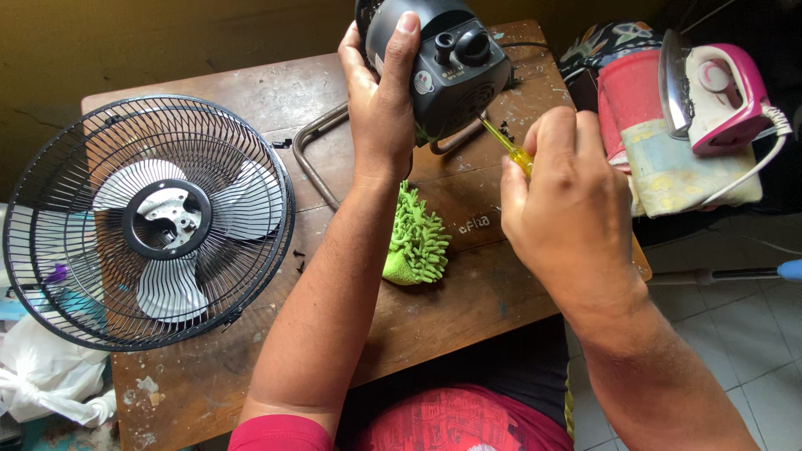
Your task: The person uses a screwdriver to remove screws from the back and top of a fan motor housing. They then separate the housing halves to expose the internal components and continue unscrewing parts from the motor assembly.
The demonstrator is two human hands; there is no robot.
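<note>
Two hands are busy over a worn wooden surface [468,292], and going from the left: a white plastic bag [46,376] sits at the edge, then a black fan cage [146,221] with grey blades inside lies flat, hanging partly off the surface. A few small black screws [298,259] lie just beside its rim. Next comes the left hand [380,100], wrapped tight around the dark fan motor housing [451,71], thumb up near the knobs, holding it tilted at the far edge of the surface above a bent metal stand tube [313,163]. Below the wrist sits a fluffy green cleaning mitt [416,242].

Then the right hand [564,200], closed around a yellow-handled screwdriver [511,149] whose tip points into the underside of the housing. That housing looks rigid and fairly heavy for its size, with smooth plastic that could slip, so gripping round the body as shown seems the sensible hold. Far right, off the surface, a pink-and-white clothes iron [718,92] rests on folded cloth [677,171].
</note>
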